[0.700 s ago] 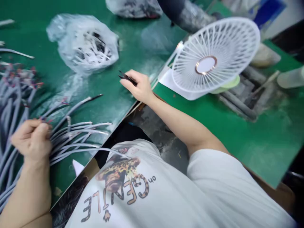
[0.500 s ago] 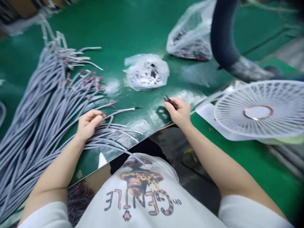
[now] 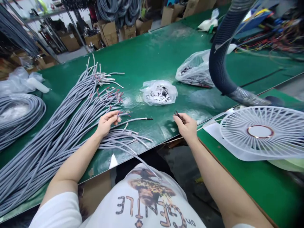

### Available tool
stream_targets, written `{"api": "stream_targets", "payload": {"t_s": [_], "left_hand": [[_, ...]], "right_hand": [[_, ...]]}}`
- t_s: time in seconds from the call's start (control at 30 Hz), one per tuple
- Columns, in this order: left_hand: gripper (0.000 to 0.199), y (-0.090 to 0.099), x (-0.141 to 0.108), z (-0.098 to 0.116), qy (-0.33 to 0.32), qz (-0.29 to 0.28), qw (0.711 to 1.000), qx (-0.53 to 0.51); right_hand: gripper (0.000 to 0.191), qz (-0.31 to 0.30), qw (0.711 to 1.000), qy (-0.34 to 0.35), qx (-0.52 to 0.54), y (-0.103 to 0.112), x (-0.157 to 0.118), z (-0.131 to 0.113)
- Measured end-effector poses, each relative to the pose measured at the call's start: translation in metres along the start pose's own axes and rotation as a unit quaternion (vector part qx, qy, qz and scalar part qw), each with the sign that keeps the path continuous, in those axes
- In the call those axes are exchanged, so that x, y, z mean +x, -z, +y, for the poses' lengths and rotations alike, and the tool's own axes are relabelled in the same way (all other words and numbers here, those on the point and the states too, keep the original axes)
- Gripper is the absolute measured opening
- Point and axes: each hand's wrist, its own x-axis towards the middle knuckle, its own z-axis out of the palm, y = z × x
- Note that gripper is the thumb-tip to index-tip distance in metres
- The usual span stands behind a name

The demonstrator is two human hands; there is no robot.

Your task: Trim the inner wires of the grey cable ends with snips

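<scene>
My left hand (image 3: 106, 124) is closed in a pinch near the end of a grey cable, with thin coloured wires (image 3: 125, 113) poking out past the fingertips. Around it on the table lies a large spread of grey cables (image 3: 68, 126), many with stripped white or red ends. One cable with a black tip (image 3: 149, 118) lies just right of the left hand. Over the table's front edge, my right hand (image 3: 187, 126) is closed around a small dark hand tool (image 3: 178, 116) with two pointed tips. Its exact kind is mostly hidden by the fingers.
A plastic bag of small white and black pieces (image 3: 160, 95) sits ahead. Behind it rests a larger clear bag (image 3: 194, 69). A dark flexible hose (image 3: 219, 53) hangs at right above a white fan grille (image 3: 256, 131). Coiled grey cable (image 3: 22, 120) lies far left.
The camera has tilted up, so more of the far table and shelves shows. My left hand now has wire ends showing beyond its fingers. The right hand still holds the dark tool.
</scene>
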Motion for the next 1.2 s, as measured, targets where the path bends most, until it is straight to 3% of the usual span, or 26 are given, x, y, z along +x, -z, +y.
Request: {"api": "stream_targets", "payload": {"t_s": [0.1,0.23,0.3,0.4,0.53,0.63,0.77,0.83,0.93,1.0,1.07,1.17,1.2], "left_hand": [[0.038,0.002,0.000,0.001,-0.008,-0.010,1.000,-0.027],[0.040,0.002,0.000,0.001,-0.037,-0.005,0.998,-0.045],[0.040,0.001,0.000,0.001,-0.054,-0.003,0.998,-0.043],[0.041,0.001,0.000,0.001,-0.056,-0.002,0.997,-0.045],[0.043,0.002,-0.001,0.003,-0.033,-0.002,0.997,-0.069],[0.047,0.002,0.000,0.007,-0.019,0.008,0.995,-0.097],[0.041,0.001,0.004,0.011,-0.017,0.046,0.990,-0.133],[0.036,0.002,0.006,0.012,-0.048,0.076,0.988,-0.127],[0.031,0.008,0.010,0.019,-0.129,0.134,0.982,-0.041],[0.026,0.017,0.012,0.029,-0.214,0.200,0.955,0.044],[0.020,0.031,0.015,0.042,-0.316,0.283,0.898,0.115],[0.012,0.054,0.021,0.053,-0.362,0.314,0.865,0.145],[0.010,0.060,0.024,0.053,-0.368,0.305,0.852,0.216]], "right_hand": [[0.025,-0.029,0.998,-0.009,0.053,-0.013,-0.002,-0.040],[0.029,-0.263,0.961,0.059,0.071,-0.064,-0.001,-0.106],[0.033,-0.307,0.945,0.102,0.049,-0.098,0.001,-0.126],[0.037,-0.322,0.933,0.161,0.006,-0.139,0.002,-0.134],[0.033,-0.316,0.916,0.246,0.035,-0.158,0.001,-0.123],[0.026,-0.327,0.903,0.277,0.033,-0.157,0.002,-0.113],[0.027,-0.335,0.904,0.266,-0.020,-0.145,0.003,-0.104],[0.028,-0.323,0.913,0.245,-0.038,-0.130,0.005,-0.099],[0.027,-0.243,0.953,0.172,-0.056,-0.096,0.014,-0.090],[0.032,-0.171,0.971,0.130,-0.105,-0.072,0.021,-0.080],[0.035,-0.126,0.970,0.109,-0.180,-0.053,0.027,-0.067],[0.034,-0.112,0.949,0.106,-0.275,-0.042,0.031,-0.046],[0.034,-0.115,0.940,0.111,-0.301,-0.042,0.031,-0.041]]}}
